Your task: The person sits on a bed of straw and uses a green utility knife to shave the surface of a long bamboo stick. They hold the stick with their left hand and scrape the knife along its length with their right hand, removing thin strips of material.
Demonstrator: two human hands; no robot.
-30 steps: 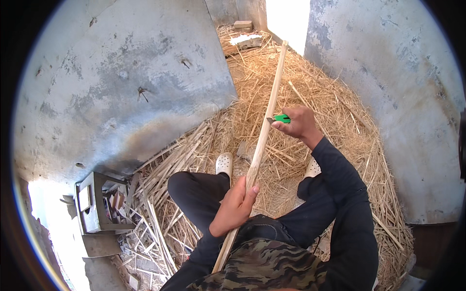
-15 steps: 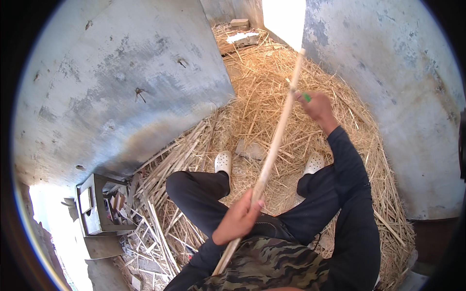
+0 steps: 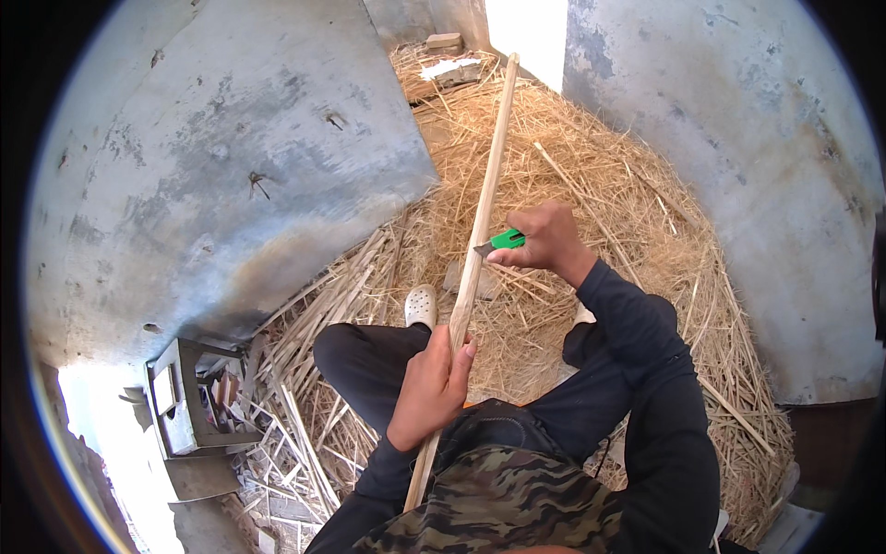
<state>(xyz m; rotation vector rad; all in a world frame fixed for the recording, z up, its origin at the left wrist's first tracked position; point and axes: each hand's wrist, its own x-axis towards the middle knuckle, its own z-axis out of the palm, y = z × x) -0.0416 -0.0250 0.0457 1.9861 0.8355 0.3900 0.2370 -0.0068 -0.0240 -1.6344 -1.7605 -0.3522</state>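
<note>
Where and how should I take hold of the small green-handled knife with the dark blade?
Probably best by its green handle, coming from the right: the dark metal blade points left at the long pale wooden strip. The right hand grips it from that side, with its fingers around the end away from the blade.

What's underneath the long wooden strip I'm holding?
Below the wooden strip, loose shavings and part of a greyish slab show beside it. Whatever lies directly beneath the strip or behind your left hand is covered.
</note>
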